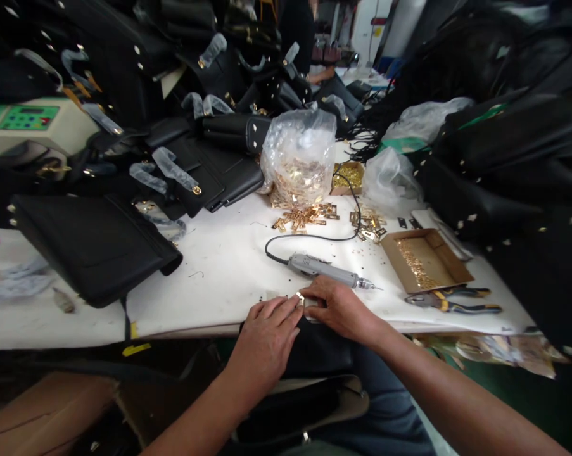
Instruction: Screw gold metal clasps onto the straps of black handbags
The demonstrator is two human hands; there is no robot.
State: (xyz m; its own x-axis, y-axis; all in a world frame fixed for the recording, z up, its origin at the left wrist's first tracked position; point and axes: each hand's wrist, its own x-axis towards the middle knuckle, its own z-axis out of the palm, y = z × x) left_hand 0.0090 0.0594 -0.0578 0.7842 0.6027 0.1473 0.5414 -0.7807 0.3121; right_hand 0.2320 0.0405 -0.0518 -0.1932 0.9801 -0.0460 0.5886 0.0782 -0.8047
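At the table's front edge, a black bag (318,349) rests partly on the lap, its lower opening showing a beige lining. My left hand (269,332) lies over the bag's edge, fingers stretched out, their tips beside a small shiny gold metal fitting (300,297). Thumb and fingers of my right hand (336,307) are closed around that fitting from the other side; its exact shape is partly covered. Just beyond the right hand, a grey electric screwdriver (326,269) lies with its bit pointing right and a black cord looping back.
Pliers (451,300) and a cardboard box of small gold screws (428,256) lie to the right. Gold fittings (305,218) are heaped before a clear plastic bag (299,158). Black bags (90,244) crowd the left; more are piled right. A person (298,31) stands behind.
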